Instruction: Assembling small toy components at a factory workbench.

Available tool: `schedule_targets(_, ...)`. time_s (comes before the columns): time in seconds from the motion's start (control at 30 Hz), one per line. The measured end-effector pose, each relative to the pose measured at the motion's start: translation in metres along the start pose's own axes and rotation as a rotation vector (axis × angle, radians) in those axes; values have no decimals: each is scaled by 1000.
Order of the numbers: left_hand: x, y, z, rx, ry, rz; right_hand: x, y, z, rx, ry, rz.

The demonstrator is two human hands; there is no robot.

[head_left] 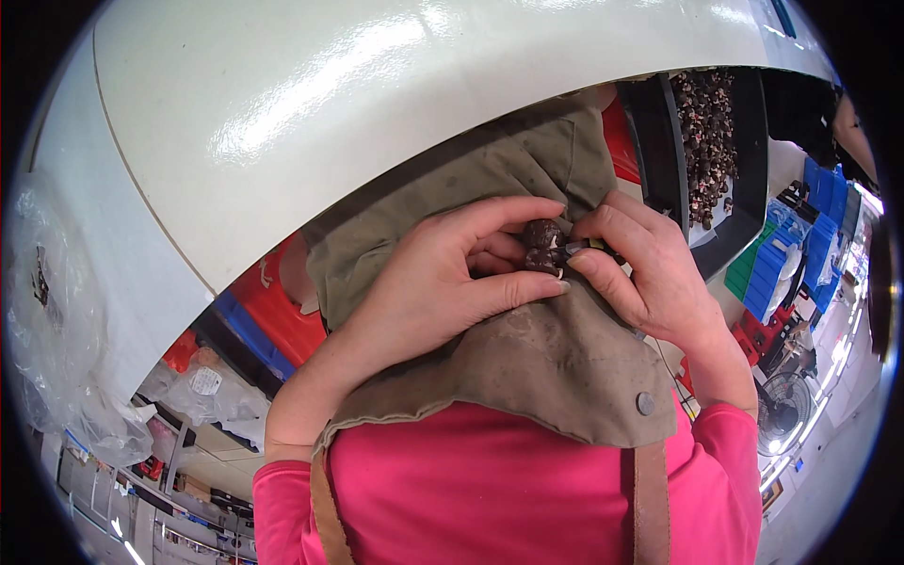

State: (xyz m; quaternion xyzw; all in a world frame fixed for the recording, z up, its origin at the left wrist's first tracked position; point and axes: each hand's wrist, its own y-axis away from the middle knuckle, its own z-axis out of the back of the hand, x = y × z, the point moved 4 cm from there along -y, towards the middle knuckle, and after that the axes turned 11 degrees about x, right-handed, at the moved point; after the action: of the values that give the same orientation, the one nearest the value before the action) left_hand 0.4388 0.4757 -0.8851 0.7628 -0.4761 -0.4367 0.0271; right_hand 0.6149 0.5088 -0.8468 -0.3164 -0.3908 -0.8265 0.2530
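Observation:
Over my apron-covered lap, my left hand (pixel 471 259) holds a small dark brown, rounded figure-like piece (pixel 543 247) with pale bits, thumb below it and fingers curled round it. My right hand (pixel 645 264) is closed in a pinch on a slim dark tool (pixel 576 248) with a touch of yellow-green. The tool's narrow tip meets the right side of the brown piece; its exact kind is hidden by my fingers. Beneath both hands lies the olive-brown apron (pixel 471 174).
A white tabletop (pixel 395 85) spans the far side. To the right stands a dark tray (pixel 749 202) full of small brown and pale pieces (pixel 704 132). Blue bins (pixel 772 273) and a fan (pixel 789 400) are further right. Clear plastic bags (pixel 66 320) hang at left, with red stools (pixel 282 306) below.

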Motion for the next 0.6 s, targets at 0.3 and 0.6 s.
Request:
schedule_targets(0.3, 1, -2, -1, -2, 1, 17, 0, 0, 2, 3, 22, -3)
schedule_targets(0.6, -4, -4, 0, 9, -1, 11, 1, 0, 6, -55, 6, 5)
